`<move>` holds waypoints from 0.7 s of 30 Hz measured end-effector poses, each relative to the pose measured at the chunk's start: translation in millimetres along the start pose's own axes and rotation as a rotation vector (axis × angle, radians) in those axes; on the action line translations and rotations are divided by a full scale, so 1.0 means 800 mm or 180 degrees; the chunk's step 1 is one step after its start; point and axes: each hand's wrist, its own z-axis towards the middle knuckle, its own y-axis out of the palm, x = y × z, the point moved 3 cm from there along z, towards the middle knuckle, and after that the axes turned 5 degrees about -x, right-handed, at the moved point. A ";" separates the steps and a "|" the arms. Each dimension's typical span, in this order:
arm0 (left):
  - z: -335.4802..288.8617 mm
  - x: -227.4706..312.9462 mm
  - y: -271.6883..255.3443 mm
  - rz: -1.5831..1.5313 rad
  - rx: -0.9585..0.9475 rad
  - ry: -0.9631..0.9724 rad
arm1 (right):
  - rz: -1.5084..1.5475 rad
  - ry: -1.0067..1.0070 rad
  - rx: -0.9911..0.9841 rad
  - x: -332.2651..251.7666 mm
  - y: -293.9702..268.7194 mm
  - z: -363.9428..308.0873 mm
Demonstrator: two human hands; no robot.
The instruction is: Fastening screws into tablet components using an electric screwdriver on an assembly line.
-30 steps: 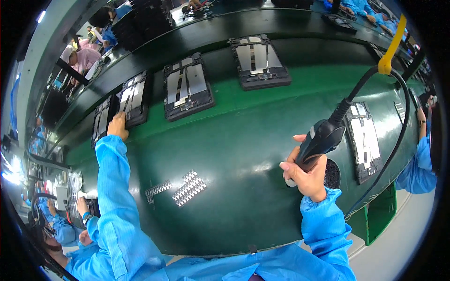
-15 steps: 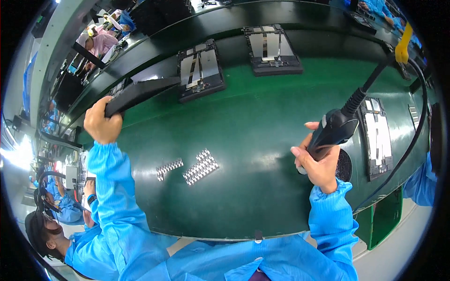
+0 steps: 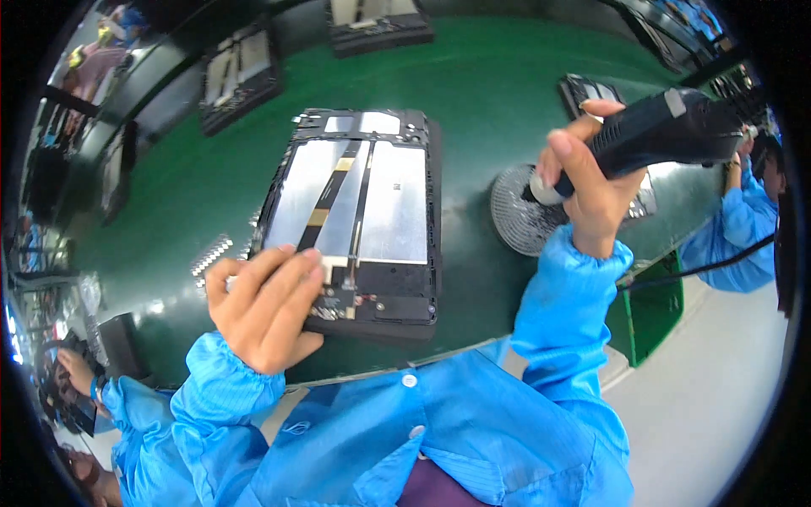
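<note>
An opened tablet (image 3: 397,203) lies in a black tray in front of me, its silver battery panels and dark ribbon cables facing up. My left hand (image 3: 266,308) rests on its lower left corner, fingers stretched over the circuit board and the ribbon cable's end, thumb by the near edge. In my right hand (image 3: 596,182) is a black electric screwdriver (image 3: 659,139), held tilted. Its pale nose end (image 3: 547,190) is over a round ribbed dish (image 3: 515,228) with small dark pieces in it; the hand and tool hide part of the dish.
Small silver parts (image 3: 211,258) sit in rows left of the tablet. More opened tablets stand at the far left (image 3: 241,72), far middle (image 3: 380,25) and right (image 3: 591,89). A green bin (image 3: 646,317) is below the table's right edge. Co-workers in blue sit at both sides.
The tablet in its black tray, held up at the far left before, now lies before me, my left hand on its corner. My right hand has brought the electric screwdriver over the dish. The view has shifted.
</note>
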 end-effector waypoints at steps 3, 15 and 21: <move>-0.024 0.028 0.040 -0.0649 -0.0416 0.0264 | 0.0065 -0.0097 0.0184 0.007 -0.016 0.002; -0.024 0.072 0.118 -0.1742 -0.0575 0.0114 | -0.0230 -0.0047 0.0144 0.041 -0.032 0.007; -0.010 0.063 0.115 -0.1912 -0.0458 0.0289 | -0.0324 -0.0011 0.0141 0.045 -0.029 0.009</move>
